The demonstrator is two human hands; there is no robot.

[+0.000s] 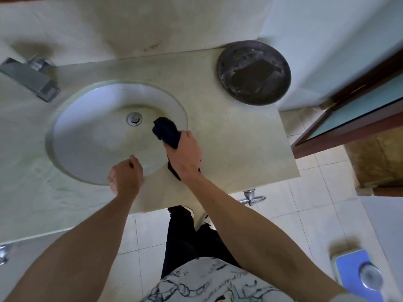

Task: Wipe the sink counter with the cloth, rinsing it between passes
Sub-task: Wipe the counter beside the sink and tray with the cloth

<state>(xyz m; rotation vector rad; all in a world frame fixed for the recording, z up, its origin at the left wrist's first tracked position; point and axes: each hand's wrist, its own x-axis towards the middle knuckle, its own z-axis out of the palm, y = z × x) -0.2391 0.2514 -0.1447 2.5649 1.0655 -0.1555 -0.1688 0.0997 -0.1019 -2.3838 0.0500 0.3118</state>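
A dark navy cloth (166, 132) is gripped in my right hand (185, 155) at the right rim of the round white sink (91, 131). Its bunched end hangs over the basin near the metal drain (134, 119), and a strip of it trails under my wrist onto the pale stone counter (235, 136). My left hand (125, 175) hovers over the sink's front rim with its fingers curled, holding nothing. The chrome tap (32, 77) stands at the far left; no water is visible running from it.
A dark round dish (254, 71) holding a dark square pad sits at the counter's back right corner. A wooden door frame (349, 110) stands to the right. A towel ring (251, 197) hangs below the counter's front edge. Tiled floor lies beneath, with a blue scale (359, 275).
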